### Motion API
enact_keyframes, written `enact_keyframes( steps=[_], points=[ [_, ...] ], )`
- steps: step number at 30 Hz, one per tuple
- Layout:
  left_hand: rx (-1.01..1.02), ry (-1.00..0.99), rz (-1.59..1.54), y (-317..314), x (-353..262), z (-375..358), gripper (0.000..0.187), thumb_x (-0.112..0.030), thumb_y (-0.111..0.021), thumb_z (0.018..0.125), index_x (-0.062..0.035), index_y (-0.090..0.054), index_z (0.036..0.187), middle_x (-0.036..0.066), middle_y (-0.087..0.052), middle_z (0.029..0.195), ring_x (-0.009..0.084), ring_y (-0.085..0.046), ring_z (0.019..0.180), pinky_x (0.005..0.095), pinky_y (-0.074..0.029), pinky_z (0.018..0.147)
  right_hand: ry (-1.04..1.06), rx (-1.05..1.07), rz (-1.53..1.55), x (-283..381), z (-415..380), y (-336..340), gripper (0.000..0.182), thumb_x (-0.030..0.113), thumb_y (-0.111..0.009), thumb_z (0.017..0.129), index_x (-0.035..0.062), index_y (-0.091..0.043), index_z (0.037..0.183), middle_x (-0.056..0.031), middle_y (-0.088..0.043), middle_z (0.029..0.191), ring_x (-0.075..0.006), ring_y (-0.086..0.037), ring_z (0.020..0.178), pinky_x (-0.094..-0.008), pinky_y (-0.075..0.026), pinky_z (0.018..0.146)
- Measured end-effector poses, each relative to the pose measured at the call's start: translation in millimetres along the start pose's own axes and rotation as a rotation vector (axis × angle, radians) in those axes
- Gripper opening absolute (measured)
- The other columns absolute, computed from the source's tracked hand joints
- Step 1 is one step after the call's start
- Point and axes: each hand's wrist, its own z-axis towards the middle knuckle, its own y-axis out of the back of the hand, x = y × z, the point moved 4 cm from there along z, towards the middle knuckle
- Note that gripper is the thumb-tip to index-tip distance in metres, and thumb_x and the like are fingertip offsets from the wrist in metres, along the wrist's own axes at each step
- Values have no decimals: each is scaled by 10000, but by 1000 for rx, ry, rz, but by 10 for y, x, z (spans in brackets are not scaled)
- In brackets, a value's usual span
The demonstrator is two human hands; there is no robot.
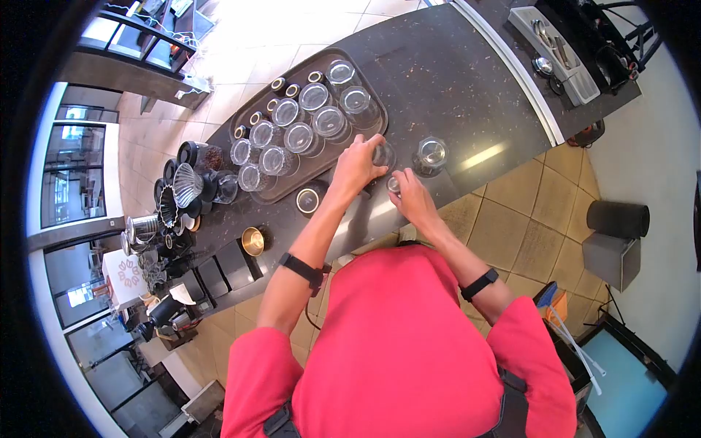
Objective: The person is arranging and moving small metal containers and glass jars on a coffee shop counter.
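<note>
My left hand (355,169) is closed on a clear glass (385,155) at the right edge of the brown tray (381,109). Just right of it, my right hand (413,196) holds a small glass (394,185) between its fingers, above the dark counter. Another glass jar (431,155) stands to the right of both hands. Several upturned glasses (329,121) and small dark cups (279,85) fill the tray. A dark cup with a pale rim (308,201) sits below the tray, left of my left forearm.
A brass bowl (253,241) stands near the counter's front edge. Jars and coffee filters (188,184) crowd the left end. At the far right is a white cutlery tray (556,55) with spoons, beside a black rack.
</note>
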Motion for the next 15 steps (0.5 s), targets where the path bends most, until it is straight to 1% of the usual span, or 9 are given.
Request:
enact_keyframes(
  steps=[1, 3, 5, 8, 10, 11, 13, 15],
  points=[
    [0, 4, 1, -25, 3, 15, 600, -223, -863, 690, -145, -610, 1229, 212, -608, 1090, 423, -643, 997, 486, -522, 868, 9, -24, 31, -12, -11, -5, 440, 106, -752, 819, 29, -520, 1185, -170, -533, 1094, -409, -613, 1005, -493, -527, 805],
    [30, -15, 13, -89, -6, 42, 612, -177, -859, 685, -142, -599, 1237, 226, -589, 1146, 432, -654, 1010, 493, -541, 869, 3, -13, 63, -61, -20, -19, 453, 111, -756, 818, 26, -520, 1196, -172, -534, 1111, -409, -610, 1008, -490, -523, 812],
    [33, -9, 15, -138, 3, 58, 616, -168, -857, 685, -145, -595, 1243, 231, -581, 1160, 436, -653, 1009, 495, -542, 866, -3, -5, 92, -111, -24, -31, 467, 116, -761, 817, 24, -520, 1207, -173, -534, 1129, -410, -606, 1012, -487, -520, 819],
    [35, -13, 24, -182, 5, 75, 627, -153, -851, 686, -149, -589, 1256, 239, -570, 1178, 441, -651, 1008, 497, -545, 857, -35, 22, 170, -204, -39, -65, 499, 121, -777, 807, 21, -527, 1226, -170, -540, 1162, -392, -615, 1003, -471, -524, 826],
    [31, -20, 31, -209, 3, 90, 633, -147, -848, 687, -151, -587, 1263, 242, -567, 1182, 443, -649, 1008, 498, -546, 853, 38, -33, 257, -227, -38, -64, 499, 114, -792, 807, 30, -557, 1240, -115, -551, 1095, -248, -607, 816, -366, -532, 753],
    [27, -34, 42, -224, -2, 93, 635, -140, -846, 683, -150, -587, 1263, 241, -566, 1180, 443, -649, 1008, 496, -548, 851, 41, -29, 255, -246, -43, -82, 499, 114, -792, 807, 30, -557, 1240, -115, -551, 1095, -248, -607, 816, -366, -532, 753],
    [20, -46, 51, -232, -19, 88, 638, -133, -844, 680, -149, -588, 1264, 240, -566, 1178, 443, -648, 1009, 494, -549, 849, 98, -54, 303, -242, -52, -91, 507, 102, -798, 805, 36, -565, 1251, -96, -548, 1097, -205, -583, 791, -332, -528, 745],
    [46, -38, 55, -260, -13, 71, 642, -118, -840, 674, -147, -588, 1264, 238, -564, 1172, 443, -648, 1009, 491, -549, 852, 103, -55, 308, -258, -58, -101, 506, 103, -797, 807, 36, -567, 1253, -96, -548, 1103, -200, -578, 789, -329, -526, 746]
  ],
)
